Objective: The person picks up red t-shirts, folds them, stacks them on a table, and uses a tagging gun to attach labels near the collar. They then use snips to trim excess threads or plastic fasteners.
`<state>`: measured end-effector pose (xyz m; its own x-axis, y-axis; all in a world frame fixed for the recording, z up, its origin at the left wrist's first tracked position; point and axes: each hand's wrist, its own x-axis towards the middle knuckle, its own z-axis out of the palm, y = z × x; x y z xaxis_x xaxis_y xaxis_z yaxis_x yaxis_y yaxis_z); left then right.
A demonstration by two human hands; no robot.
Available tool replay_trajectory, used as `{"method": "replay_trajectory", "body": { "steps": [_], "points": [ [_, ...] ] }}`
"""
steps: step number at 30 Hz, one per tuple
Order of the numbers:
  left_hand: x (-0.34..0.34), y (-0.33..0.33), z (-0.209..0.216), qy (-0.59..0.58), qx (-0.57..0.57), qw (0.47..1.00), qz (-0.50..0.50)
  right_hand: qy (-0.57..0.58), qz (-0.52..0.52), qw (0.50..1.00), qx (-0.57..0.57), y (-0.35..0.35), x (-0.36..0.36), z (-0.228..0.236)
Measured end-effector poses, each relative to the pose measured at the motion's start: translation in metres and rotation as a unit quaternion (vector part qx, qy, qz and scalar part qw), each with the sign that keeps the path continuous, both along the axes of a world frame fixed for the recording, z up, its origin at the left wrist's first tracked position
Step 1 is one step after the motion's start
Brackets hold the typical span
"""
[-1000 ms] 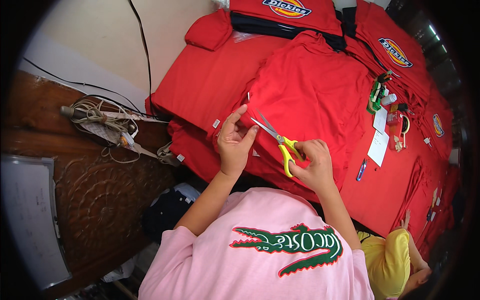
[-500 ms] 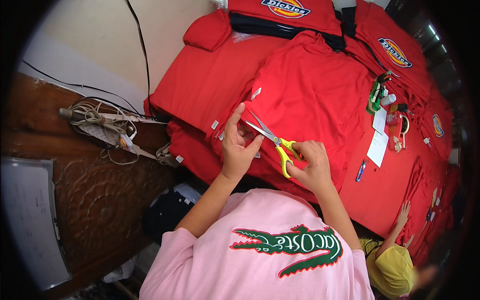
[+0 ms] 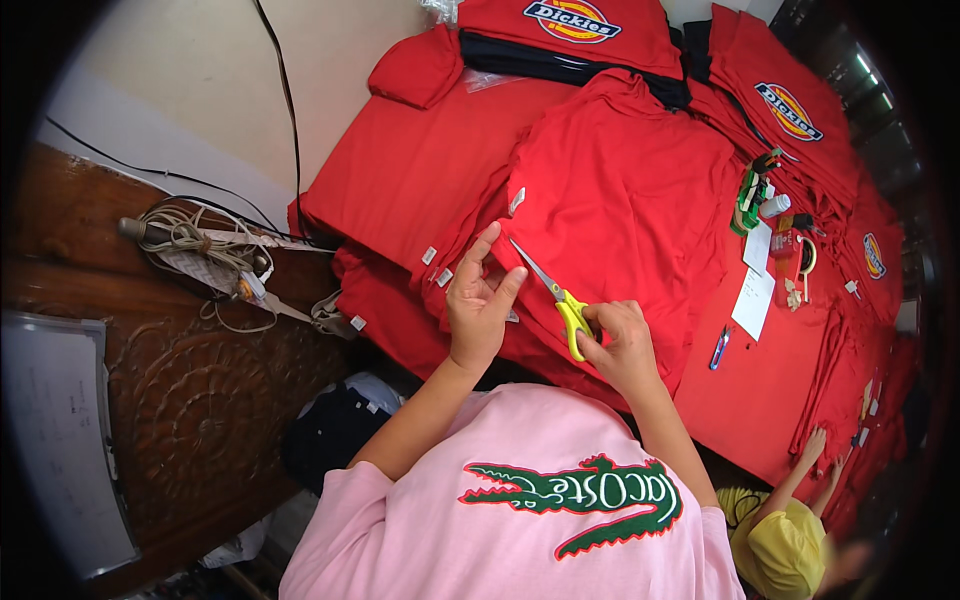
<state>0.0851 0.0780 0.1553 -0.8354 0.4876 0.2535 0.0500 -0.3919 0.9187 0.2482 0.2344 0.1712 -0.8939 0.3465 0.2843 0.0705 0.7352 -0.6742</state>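
Note:
Scissors with yellow handles are in my right hand, their blades together and angled up to the left across red cloth. My left hand is at the left edge of a spread red garment. Its fingers are partly curled at the cloth, with the thumb and forefinger apart; some fingertips are hidden. The scissor tips lie just right of my left forefinger. A small white label sits on the garment edge above that hand, and more white labels show on the layers to its left.
Folded red garments with badges lie at the back. A green holder, white papers and a blue cutter lie to the right. Coiled cords hang at left. A person in yellow works at lower right.
The scissor blades have gone from spread to together, and their handles have come together in my right hand. My left hand has shifted slightly down, staying at the garment edge.

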Motion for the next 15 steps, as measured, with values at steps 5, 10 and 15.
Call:
{"method": "replay_trajectory", "body": {
  "steps": [5,10,15],
  "points": [
    [0.005,0.003,0.003,0.005,0.017,1.0,-0.02,0.015,-0.013,1.0,0.022,-0.003,0.001,0.009],
    [0.007,0.002,0.003,0.035,-0.005,0.999,-0.026,0.017,-0.018,0.998,0.059,-0.002,-0.002,0.012],
    [0.007,-0.003,0.005,0.009,-0.013,0.999,-0.037,0.019,-0.02,0.996,0.087,-0.001,-0.001,0.011]
  ]
}}
